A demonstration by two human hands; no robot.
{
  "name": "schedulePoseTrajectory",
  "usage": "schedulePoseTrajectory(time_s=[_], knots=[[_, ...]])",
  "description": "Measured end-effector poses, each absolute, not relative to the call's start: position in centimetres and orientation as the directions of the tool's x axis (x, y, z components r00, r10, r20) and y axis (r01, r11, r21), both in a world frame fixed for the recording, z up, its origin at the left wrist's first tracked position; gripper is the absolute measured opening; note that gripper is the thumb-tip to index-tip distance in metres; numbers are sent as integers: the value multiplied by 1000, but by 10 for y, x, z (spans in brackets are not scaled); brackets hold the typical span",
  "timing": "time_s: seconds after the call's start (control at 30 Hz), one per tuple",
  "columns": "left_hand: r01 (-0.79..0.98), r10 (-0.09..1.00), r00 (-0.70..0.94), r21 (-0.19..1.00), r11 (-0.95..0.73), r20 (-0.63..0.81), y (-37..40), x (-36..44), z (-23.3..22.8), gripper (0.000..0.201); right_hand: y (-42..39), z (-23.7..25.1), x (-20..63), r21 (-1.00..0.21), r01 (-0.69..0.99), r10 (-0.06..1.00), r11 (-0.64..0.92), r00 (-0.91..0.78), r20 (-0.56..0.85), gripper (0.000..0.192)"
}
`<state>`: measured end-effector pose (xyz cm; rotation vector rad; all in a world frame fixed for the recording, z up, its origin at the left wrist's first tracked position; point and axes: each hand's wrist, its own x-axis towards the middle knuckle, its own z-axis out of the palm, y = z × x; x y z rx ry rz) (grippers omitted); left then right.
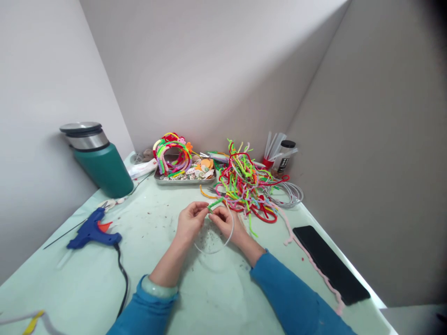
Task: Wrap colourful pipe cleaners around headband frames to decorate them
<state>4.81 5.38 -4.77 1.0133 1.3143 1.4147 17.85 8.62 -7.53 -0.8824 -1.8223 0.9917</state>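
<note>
Near the middle of the table, both of my hands meet at a thin pale hoop [213, 252]. A short stretch of green pipe cleaner [215, 203] lies along its top. My left hand [190, 223] is closed, thumb and forefinger pinching where the green pipe cleaner meets the hoop. My right hand [228, 224] is closed too, its fingertips on the hoop just right of that pinch. What exactly sits between the fingertips is partly hidden. Just beyond my hands is a tangled heap of coloured pipe cleaners [240, 179].
A blue glue gun [92, 230] with a black cord and a green bottle [104, 167] are on the left. Behind stands a metal tray [185, 181] bearing wrapped colourful hoops [173, 156]. Coiled grey wire [295, 193], a black-lidded jar [286, 156] and a black phone-like slab [331, 265] are at right.
</note>
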Motion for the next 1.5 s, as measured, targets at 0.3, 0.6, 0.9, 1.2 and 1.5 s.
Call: schedulePoseTrajectory(time_s=[0.3, 0.6, 0.9, 1.2, 1.5], knots=[[116, 971, -240, 993, 18, 11, 59, 42, -61, 27, 82, -68, 182, -880, 221, 871, 420, -371, 322, 13], [233, 973, -199, 970, -66, 114, 60, 43, -66, 27, 79, -63, 183, -876, 173, 836, 450, -428, 345, 20], [293, 964, -150, 941, -169, 219, 59, 43, -70, 27, 78, -63, 183, -926, 95, 854, 365, -431, 292, 32], [357, 960, -158, 920, -162, 231, 59, 41, -71, 32, 84, -74, 181, -930, 102, 887, 352, -353, 298, 21], [410, 957, -171, 900, -147, 234, 57, 40, -68, 32, 93, -85, 181, -953, 101, 927, 285, -284, 247, 21]])
